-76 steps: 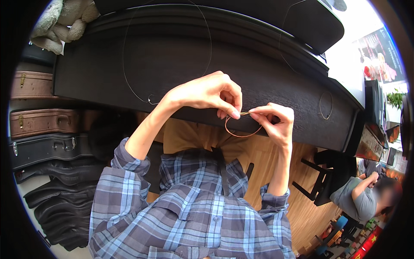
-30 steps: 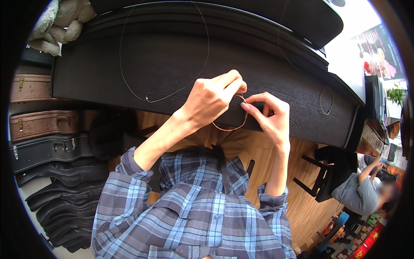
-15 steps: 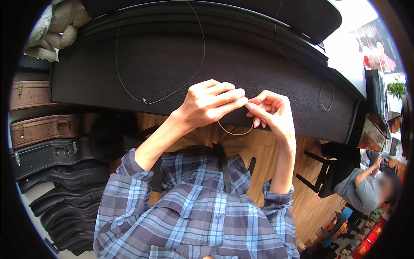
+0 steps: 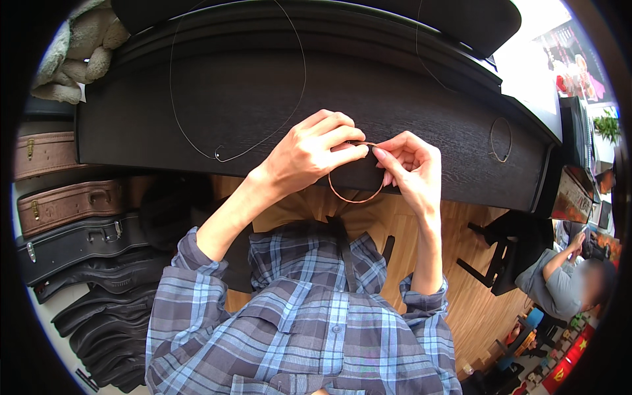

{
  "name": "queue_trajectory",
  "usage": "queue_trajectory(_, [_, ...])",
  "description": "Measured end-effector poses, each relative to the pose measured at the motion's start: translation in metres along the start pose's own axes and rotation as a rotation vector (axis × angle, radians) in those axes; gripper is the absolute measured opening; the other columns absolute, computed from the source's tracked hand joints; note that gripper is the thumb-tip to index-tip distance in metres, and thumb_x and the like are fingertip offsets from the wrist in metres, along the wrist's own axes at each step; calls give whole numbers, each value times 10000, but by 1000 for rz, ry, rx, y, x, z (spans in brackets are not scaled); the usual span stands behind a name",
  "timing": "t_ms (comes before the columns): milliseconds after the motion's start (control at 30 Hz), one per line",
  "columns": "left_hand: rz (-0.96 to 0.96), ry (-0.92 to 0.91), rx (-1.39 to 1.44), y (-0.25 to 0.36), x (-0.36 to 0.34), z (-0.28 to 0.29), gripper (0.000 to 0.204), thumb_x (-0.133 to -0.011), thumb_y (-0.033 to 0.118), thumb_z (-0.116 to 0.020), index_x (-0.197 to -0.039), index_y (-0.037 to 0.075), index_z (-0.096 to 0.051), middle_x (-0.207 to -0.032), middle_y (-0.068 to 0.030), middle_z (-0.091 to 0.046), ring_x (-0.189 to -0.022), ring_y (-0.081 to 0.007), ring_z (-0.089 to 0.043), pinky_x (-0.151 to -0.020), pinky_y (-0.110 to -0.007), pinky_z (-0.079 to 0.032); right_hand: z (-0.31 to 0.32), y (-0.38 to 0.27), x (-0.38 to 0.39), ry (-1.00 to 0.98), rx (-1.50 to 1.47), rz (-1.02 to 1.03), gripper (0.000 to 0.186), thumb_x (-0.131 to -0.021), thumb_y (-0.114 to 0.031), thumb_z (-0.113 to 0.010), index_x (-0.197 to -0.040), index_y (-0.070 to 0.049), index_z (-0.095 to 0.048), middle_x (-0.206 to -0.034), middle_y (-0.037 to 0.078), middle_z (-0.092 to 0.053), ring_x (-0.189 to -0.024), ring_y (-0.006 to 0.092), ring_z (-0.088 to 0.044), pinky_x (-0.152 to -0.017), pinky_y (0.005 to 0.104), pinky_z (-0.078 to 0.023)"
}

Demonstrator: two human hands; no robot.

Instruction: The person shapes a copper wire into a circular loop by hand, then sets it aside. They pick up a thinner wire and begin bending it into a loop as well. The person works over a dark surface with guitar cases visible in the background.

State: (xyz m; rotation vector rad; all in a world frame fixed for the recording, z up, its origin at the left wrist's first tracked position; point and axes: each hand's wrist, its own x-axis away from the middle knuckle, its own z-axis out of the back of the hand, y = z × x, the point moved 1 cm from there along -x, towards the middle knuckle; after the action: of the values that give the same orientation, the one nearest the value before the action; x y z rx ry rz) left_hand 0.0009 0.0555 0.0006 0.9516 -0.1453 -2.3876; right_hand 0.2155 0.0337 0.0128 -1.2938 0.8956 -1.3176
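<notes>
A small coil of copper-coloured wire is held between both hands just off the near edge of the black bench, above the lap. It is pinched at its top by the left hand, fingers curled closed over it, and by the right hand, thumb and forefinger closed on the loop. A long thin wire is laid in a wide curve on the bench's left half, and a small wire loop lies near its right end. Instrument cases are stacked at the left.
</notes>
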Motion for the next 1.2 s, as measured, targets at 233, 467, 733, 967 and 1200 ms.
queue_trajectory(233, [-107,-33,-92,-2,2,0,275,-703,96,-720,-976,65,-723,-967,-12,-655,-966,-206,-634,-867,-329,-568,3,-3,-1,-63,71,-31,116,-935,-96,-737,-967,12,-708,-727,33,-682,-575,37,-596,-520,169,-461])
queue_trajectory(467, [-221,-32,-149,-5,8,-7,235,-719,122,-711,-949,71,-721,-946,-2,-638,-929,-185,-625,-867,-353,-542,6,-23,-3,-187,315,-40,171,-971,-134,-691,-1057,11,-722,-706,30,-661,-588,53,-607,-552,203,-495])
queue_trajectory(733, [-333,44,-299,1,15,-9,71,-738,148,-718,-799,139,-684,-974,40,-606,-896,-145,-618,-845,-357,-517,6,-39,-8,-361,566,-69,244,-988,-221,-661,-1042,5,-737,-653,43,-641,-544,78,-601,-536,246,-482])
queue_trajectory(967, [-367,81,-309,3,17,-9,84,-732,153,-705,-721,159,-621,-937,56,-567,-816,-104,-594,-716,-316,-484,12,-29,-9,-374,507,-90,246,-975,-239,-686,-1017,-4,-743,-637,25,-628,-520,65,-572,-501,237,-449])
queue_trajectory(1200, [-389,0,-366,9,22,0,263,-760,144,-714,-1023,147,-719,-913,48,-559,-775,-95,-571,-689,-298,-500,17,-23,-2,-371,344,-151,256,-976,-260,-691,-1029,-14,-739,-659,24,-646,-526,50,-575,-494,220,-438])
